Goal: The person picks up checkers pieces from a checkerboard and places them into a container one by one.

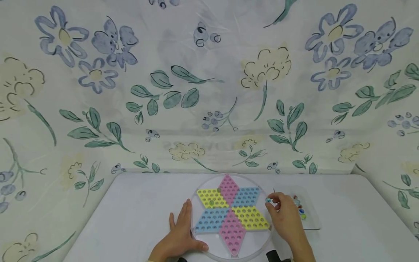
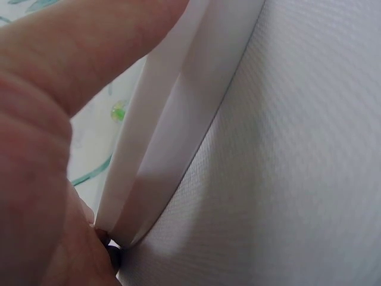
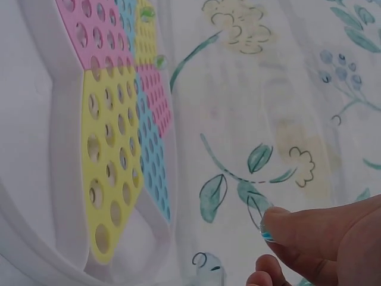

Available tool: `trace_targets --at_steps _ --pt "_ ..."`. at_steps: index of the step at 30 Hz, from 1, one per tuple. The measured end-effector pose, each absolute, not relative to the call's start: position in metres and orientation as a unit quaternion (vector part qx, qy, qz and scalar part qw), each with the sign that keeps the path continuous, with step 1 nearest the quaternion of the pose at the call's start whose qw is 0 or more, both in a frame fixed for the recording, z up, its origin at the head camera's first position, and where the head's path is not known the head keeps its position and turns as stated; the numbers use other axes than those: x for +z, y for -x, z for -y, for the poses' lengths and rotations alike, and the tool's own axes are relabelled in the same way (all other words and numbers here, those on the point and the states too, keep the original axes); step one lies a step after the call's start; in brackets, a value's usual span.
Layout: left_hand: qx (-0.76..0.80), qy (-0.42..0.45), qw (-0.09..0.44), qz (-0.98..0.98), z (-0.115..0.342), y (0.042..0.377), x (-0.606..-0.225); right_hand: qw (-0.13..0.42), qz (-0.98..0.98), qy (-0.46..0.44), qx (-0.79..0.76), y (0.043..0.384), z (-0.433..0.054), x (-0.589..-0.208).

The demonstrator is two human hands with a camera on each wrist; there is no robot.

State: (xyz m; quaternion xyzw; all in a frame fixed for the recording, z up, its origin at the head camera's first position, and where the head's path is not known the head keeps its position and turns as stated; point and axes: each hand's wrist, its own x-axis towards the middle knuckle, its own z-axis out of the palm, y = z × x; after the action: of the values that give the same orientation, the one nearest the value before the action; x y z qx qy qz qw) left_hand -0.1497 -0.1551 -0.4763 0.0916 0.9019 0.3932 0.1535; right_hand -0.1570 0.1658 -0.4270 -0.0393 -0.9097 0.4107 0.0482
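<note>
A round white Chinese checkers board [image 1: 209, 242] bears a star of pink, yellow and blue hole-filled sections. My left hand [image 1: 178, 233], fingers straight, rests along the board's left rim [image 2: 161, 119]. Over the board's right rim, my right hand [image 1: 288, 217] pinches a clear marble with blue-green inside [image 1: 268, 200] between thumb and finger. The right wrist view shows the same marble [image 3: 267, 235] at the fingertips, partly covered by them. One greenish marble [image 1: 211, 202] sits in the upper-left yellow section, and another marble [image 1: 219, 190] lies near its border with the pink point.
To the right of the board, partly behind my right hand, a shallow clear tray [image 1: 314, 220] holds several coloured marbles [image 1: 301, 211]. Everything stands on a white table [image 1: 131, 207]. A floral curtain [image 1: 209, 120] hangs behind the table and at both sides.
</note>
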Motion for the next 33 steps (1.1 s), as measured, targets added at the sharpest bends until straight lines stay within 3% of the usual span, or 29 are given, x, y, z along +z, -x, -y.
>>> trace_targets --at_steps 33 --pt "0.384 -0.076 0.154 -0.907 0.153 0.152 -0.478 0.074 0.905 0.088 0.410 0.165 -0.185 -0.446"
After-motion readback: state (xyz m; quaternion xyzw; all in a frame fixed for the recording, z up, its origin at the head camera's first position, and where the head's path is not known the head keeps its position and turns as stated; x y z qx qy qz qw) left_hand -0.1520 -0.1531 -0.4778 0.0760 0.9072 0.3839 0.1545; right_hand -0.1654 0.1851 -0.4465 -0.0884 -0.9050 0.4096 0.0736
